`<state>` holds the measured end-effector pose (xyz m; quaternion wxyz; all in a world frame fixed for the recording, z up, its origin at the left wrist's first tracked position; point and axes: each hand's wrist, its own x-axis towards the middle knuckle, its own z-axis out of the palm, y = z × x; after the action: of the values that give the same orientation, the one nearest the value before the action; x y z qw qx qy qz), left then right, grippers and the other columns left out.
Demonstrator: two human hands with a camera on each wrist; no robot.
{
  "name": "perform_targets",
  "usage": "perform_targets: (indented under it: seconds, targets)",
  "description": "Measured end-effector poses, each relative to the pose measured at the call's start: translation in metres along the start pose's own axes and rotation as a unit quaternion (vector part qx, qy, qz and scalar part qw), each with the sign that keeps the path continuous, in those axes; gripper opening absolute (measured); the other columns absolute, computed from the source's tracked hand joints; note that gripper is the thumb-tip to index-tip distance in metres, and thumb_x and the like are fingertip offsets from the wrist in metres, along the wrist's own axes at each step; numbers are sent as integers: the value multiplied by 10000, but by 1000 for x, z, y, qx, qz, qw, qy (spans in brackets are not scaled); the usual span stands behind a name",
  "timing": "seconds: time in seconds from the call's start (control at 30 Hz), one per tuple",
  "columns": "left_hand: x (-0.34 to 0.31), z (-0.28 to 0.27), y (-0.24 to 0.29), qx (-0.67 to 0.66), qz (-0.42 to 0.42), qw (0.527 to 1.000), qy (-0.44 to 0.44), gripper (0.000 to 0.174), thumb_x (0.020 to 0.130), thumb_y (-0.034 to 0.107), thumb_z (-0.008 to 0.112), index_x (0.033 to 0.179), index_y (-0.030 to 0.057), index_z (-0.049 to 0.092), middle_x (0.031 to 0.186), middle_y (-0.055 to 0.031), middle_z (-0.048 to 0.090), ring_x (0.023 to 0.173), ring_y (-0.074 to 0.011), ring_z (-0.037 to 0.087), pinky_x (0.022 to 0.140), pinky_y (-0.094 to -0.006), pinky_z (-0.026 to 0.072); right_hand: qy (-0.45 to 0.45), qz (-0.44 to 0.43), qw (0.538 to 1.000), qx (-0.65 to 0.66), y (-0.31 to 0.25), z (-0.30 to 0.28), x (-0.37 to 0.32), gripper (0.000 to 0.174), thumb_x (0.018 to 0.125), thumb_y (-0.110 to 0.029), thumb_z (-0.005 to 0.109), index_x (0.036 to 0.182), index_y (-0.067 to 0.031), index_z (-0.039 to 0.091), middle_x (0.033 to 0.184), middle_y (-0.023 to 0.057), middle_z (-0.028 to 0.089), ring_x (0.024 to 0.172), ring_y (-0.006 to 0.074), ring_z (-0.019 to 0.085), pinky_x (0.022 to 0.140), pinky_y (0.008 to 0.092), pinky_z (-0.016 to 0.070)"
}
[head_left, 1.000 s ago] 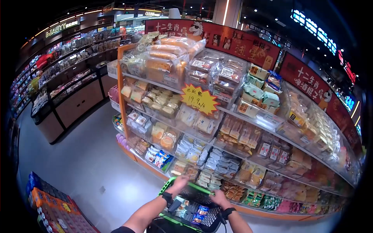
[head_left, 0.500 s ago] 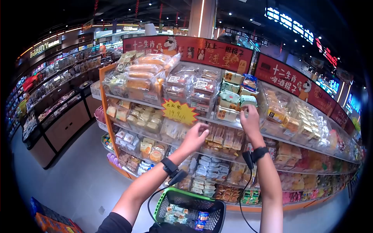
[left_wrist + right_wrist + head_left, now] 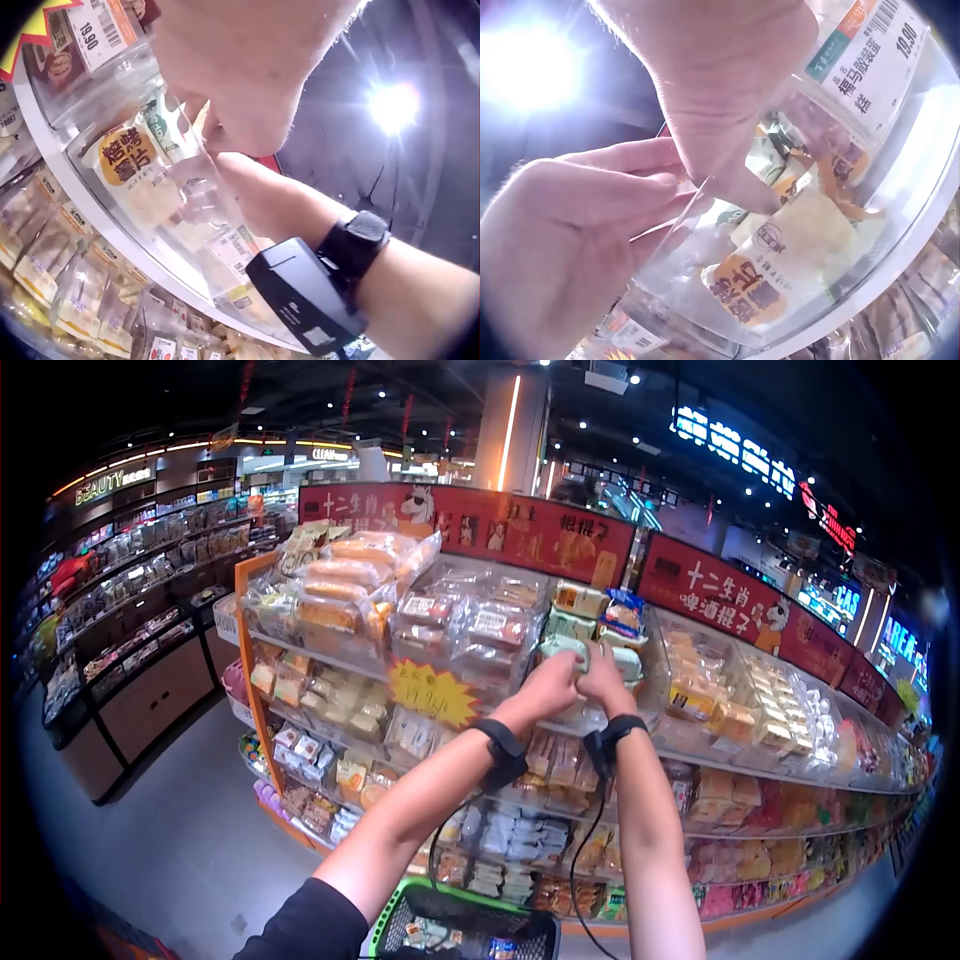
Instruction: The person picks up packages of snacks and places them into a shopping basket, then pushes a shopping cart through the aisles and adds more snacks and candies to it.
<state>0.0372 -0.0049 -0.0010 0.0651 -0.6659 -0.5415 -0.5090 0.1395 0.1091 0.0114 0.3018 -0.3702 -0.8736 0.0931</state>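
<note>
Grip unclear on both: the left hand [image 3: 545, 690] has swung up beside the right hand [image 3: 603, 678], fingers dipping into the clear shelf bin [image 3: 922, 176] among orange-labelled pastry packets [image 3: 780, 262], so both hands now work that bin.

"BEAUTY" on wall sign [image 3: 100, 486], "19.90" on bin price label [image 3: 870, 56], "十二生肖" on red banner [image 3: 715, 592]

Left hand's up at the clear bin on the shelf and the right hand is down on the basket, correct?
Not quite. The left hand is at the bin, but the right hand is up there beside it, not down on the basket. The head view shows both hands together at the shelf.
</note>
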Motion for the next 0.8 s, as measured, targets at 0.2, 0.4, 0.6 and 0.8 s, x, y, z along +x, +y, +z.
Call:
perform_targets:
  seconds: [0.2,0.4,0.6,0.8]
  targets:
    - [28,10,-6,153,-32,986,-58,542,706,95,609,1223,-12,485,1242,-234,511,1184,-397,452,996,-446,370,-19,-1,1000,12,18,14,15,892,642,-228,717,1417,-158,280,1505,216,110,1277,408,382,996,494,388]
    - [35,17,-13,222,-67,966,-110,737,716,218,627,1363,2,348,1476,-209,239,1358,-435,176,1113,-510,180,30,28,994,-97,10,16,16,778,611,-196,775,1284,-150,388,1396,179,314,1076,392,562,860,489,484]
    - [33,17,-8,240,-81,963,-96,761,709,218,614,1375,-9,322,1461,-231,256,1341,-462,197,1114,-487,199,-18,45,989,-140,11,-1,20,791,557,-224,823,1241,-148,433,1346,170,369,1046,369,581,828,461,505]
    - [29,19,-10,208,-81,972,-71,724,679,162,585,1327,-60,352,1418,-253,311,1294,-448,279,1100,-450,243,6,4,994,-106,20,4,19,469,646,-171,734,1076,-30,607,1308,160,414,1006,376,585,846,443,485]
